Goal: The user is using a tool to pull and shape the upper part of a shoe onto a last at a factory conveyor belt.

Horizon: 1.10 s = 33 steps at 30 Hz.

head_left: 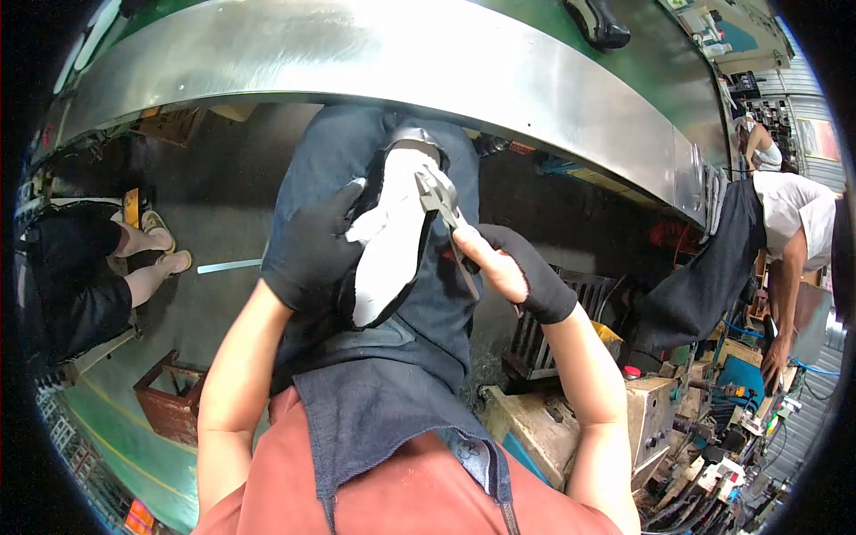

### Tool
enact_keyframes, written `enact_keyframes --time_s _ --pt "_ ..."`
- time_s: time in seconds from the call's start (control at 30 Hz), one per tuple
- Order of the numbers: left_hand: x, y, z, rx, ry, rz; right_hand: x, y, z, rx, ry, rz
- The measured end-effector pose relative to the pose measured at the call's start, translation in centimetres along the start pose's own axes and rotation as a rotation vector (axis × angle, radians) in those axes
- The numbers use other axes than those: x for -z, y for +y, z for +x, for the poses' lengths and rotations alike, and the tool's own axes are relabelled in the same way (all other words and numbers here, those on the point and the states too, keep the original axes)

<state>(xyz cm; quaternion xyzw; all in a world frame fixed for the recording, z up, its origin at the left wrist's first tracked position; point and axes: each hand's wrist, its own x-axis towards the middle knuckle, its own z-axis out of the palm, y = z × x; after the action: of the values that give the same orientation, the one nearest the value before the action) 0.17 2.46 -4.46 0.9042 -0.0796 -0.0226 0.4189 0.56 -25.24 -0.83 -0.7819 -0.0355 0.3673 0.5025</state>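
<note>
A shoe last with a black upper drawn over it (387, 267) rests across my lap, its white underside facing up. My left hand (314, 242), in a black fingerless glove, is closed round the side of this shoe. In my right hand (510, 267), gloved the same way, is a pair of metal pincers (437, 198). Their jaws meet the white underside toward the far end. Whether they nip any material there cannot be made out. A loose white flap (364, 227) stands out beside my left fingers.
A metal-topped bench (374, 49) crosses in front of my knees. On the green surface beyond it lies a black shoe (599, 22). A worn wooden box (535, 428) stands at my right, a brown stool (169, 397) at my left. Co-workers (794, 223) are at both sides.
</note>
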Motion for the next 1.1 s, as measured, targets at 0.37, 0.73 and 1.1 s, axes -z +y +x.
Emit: enact_keyframes --time_s 0.37,0.73,1.1 --pt "-0.9 2.4 1.5 0.023 0.073 0.195 0.0 0.9 0.2 -0.028 -0.007 -0.015" --pt "-4.6 0.9 -3.9 -0.015 0.13 -0.104 0.7 -0.8 -0.5 -0.038 -0.054 -0.134" --pt "-5.4 -0.2 -4.2 -0.12 -0.004 0.181 -0.3 2.9 2.2 0.474 0.173 -0.893"
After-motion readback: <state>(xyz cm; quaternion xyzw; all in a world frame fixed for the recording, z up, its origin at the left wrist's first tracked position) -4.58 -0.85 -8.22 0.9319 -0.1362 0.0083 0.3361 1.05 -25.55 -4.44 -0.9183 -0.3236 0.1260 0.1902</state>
